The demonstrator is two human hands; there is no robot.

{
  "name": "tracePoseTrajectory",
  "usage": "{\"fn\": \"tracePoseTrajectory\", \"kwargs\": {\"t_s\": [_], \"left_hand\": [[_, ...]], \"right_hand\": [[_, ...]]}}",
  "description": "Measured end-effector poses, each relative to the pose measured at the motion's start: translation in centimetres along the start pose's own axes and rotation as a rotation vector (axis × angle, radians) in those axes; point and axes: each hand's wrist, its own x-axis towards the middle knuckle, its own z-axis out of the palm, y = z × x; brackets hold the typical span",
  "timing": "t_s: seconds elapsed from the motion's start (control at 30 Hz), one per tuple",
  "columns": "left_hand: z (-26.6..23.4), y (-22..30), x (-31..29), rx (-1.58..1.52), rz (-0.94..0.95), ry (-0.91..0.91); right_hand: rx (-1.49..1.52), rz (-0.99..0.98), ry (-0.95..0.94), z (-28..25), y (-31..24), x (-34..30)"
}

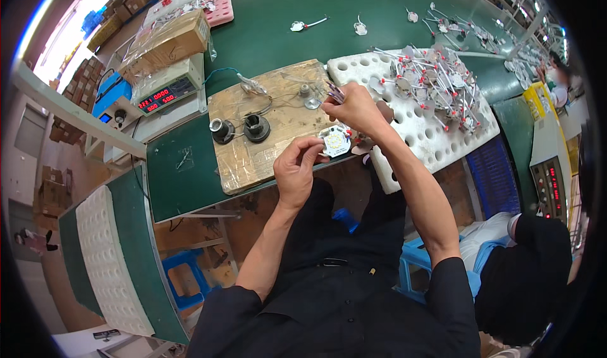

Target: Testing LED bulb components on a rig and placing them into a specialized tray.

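My left hand [296,167] pinches the edge of a white LED board [336,142], roughly octagonal with yellowish dots in the middle, above the near edge of a tape-covered cardboard sheet [278,159]. Closed to the upper right, my right hand [361,110] grips thin, silvery stick-like pieces [336,92]; their exact kind is unclear. Small red parts show at the board's right side, under the right wrist. Two black lamp sockets [256,128] stand on the cardboard, and wires with a pale connector [251,85] lie behind them.
A white perforated foam tray [442,157] at right bears a heap of wired LED boards [436,83]. Left stands a meter [165,97] with red digits, below a cardboard box [167,45]. More boards [360,27] lie on the green table. A person [525,276] sits at right.
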Motion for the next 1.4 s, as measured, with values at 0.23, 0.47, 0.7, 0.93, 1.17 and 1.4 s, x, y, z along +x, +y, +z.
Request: {"fn": "tracePoseTrajectory", "kwargs": {"t_s": [0.23,0.47,0.7,0.93,1.17,1.4], "left_hand": [[-0.3,-1.4,2.7,-0.232,-0.16,0.11],[-1.9,-1.3,3.3,-0.107,-0.18,0.139],[-3.4,-2.9,3.1,-0.034,-0.09,0.126],[-4.2,-4.5,3.1,0.269,0.006,0.084],[-3.5,-2.7,3.2,0.079,-0.068,0.165],[-3.0,-2.1,3.0,0.015,-0.041,0.188]], "right_hand": [[-0.387,-0.052,-0.055,1.3,1.0,4.5],[-0.531,-0.115,-0.038,2.2,0.3,5.7],[-0.361,-0.034,-0.071,2.7,2.2,6.7],[-0.648,-0.081,-0.134,3.8,5.9,8.3],[-0.453,-0.186,-0.083,3.7,4.6,7.2],[-0.52,-0.154,-0.089,3.2,3.9,6.9]]}}
